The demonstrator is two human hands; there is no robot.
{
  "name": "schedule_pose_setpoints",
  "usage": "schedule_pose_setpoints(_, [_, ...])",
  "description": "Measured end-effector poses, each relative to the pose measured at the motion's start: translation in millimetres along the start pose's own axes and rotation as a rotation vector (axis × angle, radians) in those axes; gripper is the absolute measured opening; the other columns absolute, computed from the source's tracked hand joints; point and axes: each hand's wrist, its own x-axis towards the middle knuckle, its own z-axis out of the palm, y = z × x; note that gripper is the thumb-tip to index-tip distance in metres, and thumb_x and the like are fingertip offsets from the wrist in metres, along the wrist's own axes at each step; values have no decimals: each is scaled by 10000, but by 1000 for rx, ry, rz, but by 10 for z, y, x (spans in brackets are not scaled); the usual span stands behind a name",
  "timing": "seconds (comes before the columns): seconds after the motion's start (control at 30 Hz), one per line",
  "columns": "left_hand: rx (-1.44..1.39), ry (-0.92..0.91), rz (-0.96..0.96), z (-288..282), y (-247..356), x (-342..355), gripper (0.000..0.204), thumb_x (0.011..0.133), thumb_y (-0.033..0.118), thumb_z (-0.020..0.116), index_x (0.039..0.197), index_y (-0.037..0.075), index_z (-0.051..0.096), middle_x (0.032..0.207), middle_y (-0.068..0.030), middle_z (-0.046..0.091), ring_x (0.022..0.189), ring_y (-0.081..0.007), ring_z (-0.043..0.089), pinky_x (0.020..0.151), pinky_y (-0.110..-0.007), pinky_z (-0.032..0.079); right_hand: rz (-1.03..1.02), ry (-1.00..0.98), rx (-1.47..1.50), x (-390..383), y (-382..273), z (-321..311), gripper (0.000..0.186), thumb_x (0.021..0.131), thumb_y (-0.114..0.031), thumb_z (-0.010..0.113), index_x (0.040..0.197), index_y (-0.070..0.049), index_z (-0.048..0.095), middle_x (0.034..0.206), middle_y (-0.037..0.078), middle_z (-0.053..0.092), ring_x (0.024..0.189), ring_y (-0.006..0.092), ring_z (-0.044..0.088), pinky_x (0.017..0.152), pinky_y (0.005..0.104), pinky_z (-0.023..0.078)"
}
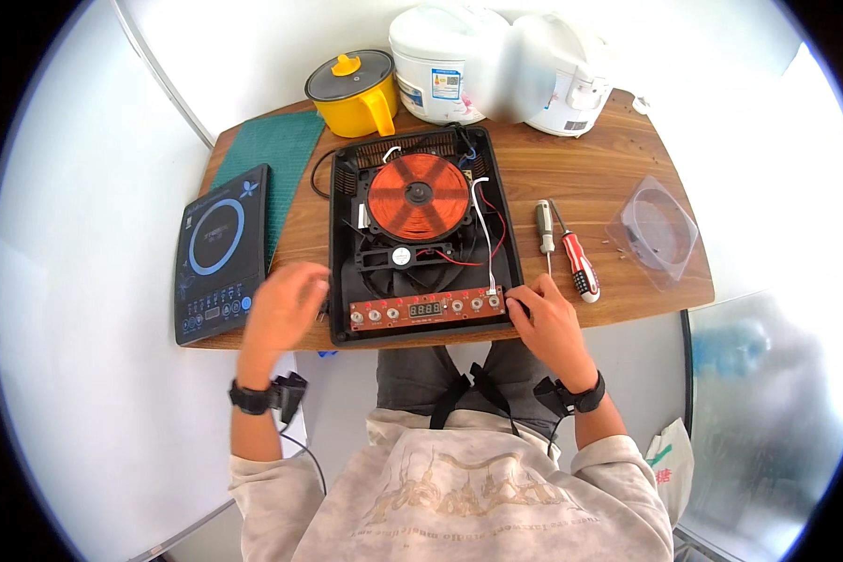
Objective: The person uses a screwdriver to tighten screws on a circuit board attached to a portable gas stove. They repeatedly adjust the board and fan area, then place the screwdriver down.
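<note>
A black housing [341, 262] is laid flat on the wooden table [590, 169], open from above, with its inner parts exposed. In its far half a round orange coil [419, 212] is seated. Along its near side a reddish-brown control board [426, 310] is placed slightly slanted, and a white cable [486, 229] is attached near its right end

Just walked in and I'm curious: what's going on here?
A person is handling an opened black appliance casing, its round coil exposed. The right hand is at the right end of the circuit board; its grip is unclear. The blurred left hand is by the casing's left edge. Two screwdrivers lie to the right.
</note>
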Motion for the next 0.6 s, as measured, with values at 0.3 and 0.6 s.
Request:
schedule_pose_setpoints(0.3, [-4,-134,154,714,613,-80,286,933,244,729,1159,77,678,1154,-88,670,1118,-311,611,975,-425,493,-10,11,41,0,22,23,78,918,-130,703,967,-70,713,874,126,553,742,347,623,662,442,510])
schedule_pose_setpoints(0.6, [-85,-169,53,794,597,-93,389,885,280,781,1201,77,679,1134,-69,704,1108,-286,619,1005,-413,442,38,13,195,-13,88,92,62,902,-96,699,947,-53,706,801,125,586,699,342,613,640,427,493])
